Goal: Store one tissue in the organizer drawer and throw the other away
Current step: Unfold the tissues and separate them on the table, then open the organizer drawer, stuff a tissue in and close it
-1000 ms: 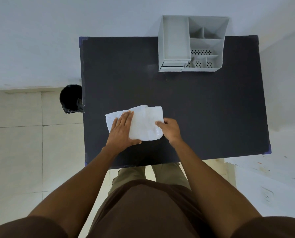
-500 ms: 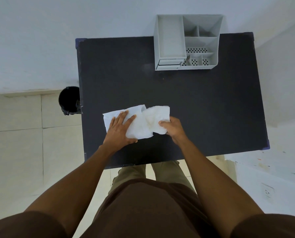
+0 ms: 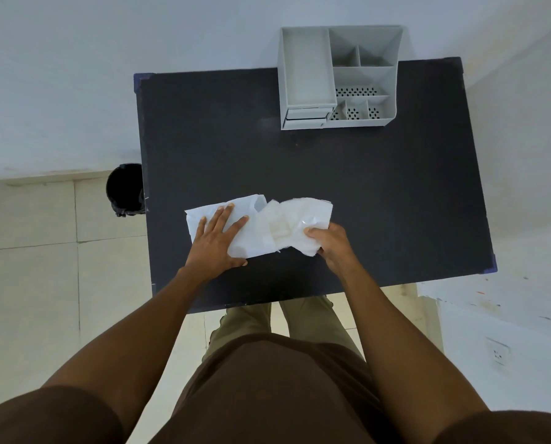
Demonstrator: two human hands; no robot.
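Two white tissues lie near the front of the black table (image 3: 380, 193). My left hand (image 3: 215, 240) rests flat, fingers spread, on the left tissue (image 3: 251, 225) and presses it down. My right hand (image 3: 330, 241) pinches the near edge of the right tissue (image 3: 303, 219), which is crumpled and overlaps the left one. A grey desk organizer (image 3: 338, 78) stands at the table's far edge; its small drawers (image 3: 306, 115) at the front left look closed. A black bin (image 3: 125, 189) stands on the floor at the table's left side.
A white wall runs behind the table and another rises along the right. Pale floor tiles lie to the left. A wall socket (image 3: 498, 354) shows low at the right.
My right hand has pulled the upper tissue to the right, so the two sheets now lie partly apart. The left hand stayed pressed on the lower sheet.
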